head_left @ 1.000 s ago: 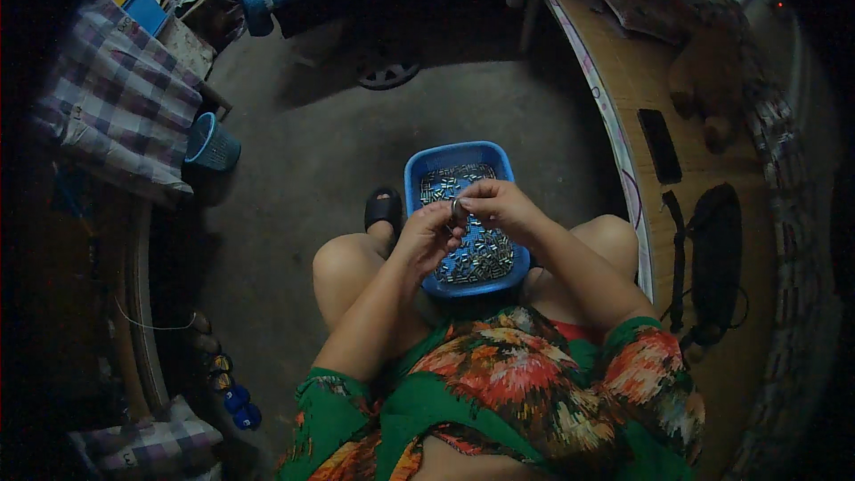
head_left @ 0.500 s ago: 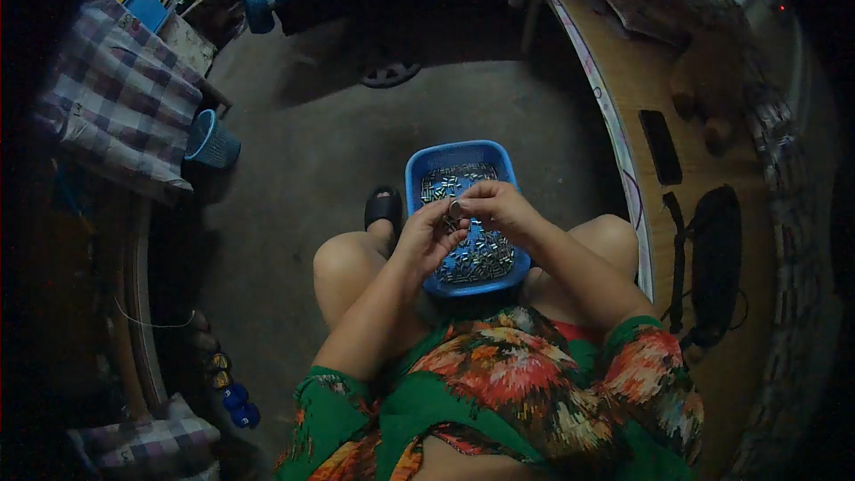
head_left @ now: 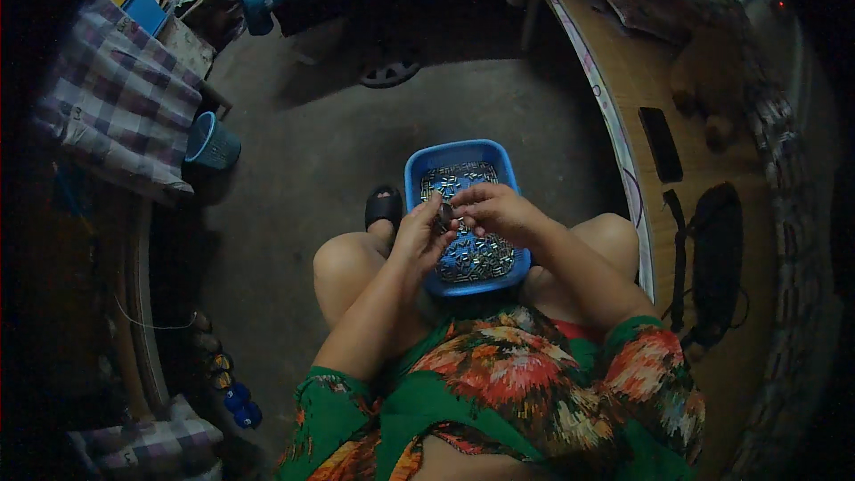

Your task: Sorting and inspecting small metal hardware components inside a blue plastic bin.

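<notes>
A blue plastic basket [head_left: 412, 180] stands between my knees, with many small shiny metal cylinders [head_left: 476, 254] in it, heaped at the near end and spread toward the far end. Above its middle, my left hand [head_left: 422, 233] is closed, pinching a small dark round piece [head_left: 446, 212] between thumb and fingers. My right hand [head_left: 499, 212] reaches in from the right, its fingers bent together close beside the round piece. Whatever those right fingertips hold is too small to make out.
A black slipper [head_left: 383, 207] is on my foot left of the basket. On the wooden bench [head_left: 641, 62] to the right lie a dark phone [head_left: 660, 144] and a black bag [head_left: 715, 236]. A blue wastebasket [head_left: 212, 142] stands at the left, and a fan base [head_left: 390, 74] farther off.
The right fingers have loosened from their pinch at the round piece and dipped slightly nearer to me. The left hand keeps its hold, and the round piece shows turned. The basket stays put.
</notes>
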`<state>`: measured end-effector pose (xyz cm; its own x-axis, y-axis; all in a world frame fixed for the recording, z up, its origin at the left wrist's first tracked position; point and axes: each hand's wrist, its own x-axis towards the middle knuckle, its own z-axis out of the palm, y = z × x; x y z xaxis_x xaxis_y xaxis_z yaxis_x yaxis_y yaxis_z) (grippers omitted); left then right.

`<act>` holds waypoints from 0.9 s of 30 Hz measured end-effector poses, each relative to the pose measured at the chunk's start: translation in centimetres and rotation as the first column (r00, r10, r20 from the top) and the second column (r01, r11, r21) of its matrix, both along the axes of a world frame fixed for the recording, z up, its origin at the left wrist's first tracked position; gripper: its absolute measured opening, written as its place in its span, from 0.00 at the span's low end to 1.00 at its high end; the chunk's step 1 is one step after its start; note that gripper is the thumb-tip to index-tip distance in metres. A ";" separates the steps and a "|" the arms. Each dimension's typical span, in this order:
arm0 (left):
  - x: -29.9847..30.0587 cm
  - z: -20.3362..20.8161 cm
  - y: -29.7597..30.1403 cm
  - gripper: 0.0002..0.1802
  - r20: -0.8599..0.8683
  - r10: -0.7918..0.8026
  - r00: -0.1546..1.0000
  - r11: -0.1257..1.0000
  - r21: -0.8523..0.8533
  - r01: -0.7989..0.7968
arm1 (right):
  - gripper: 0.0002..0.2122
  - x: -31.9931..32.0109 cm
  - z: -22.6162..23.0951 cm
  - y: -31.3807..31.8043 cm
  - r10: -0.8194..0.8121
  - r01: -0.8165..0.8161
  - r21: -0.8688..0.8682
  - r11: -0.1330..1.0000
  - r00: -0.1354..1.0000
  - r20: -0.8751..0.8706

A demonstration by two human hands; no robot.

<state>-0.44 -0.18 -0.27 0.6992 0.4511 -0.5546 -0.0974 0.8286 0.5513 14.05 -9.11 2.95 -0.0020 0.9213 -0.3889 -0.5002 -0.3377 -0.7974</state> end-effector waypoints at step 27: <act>-0.2 0.0 0.3 0.13 0.093 -0.023 0.995 0.999 -0.036 0.026 | 0.10 0.9 0.0 0.1 -0.113 0.112 0.021 0.994 0.986 0.121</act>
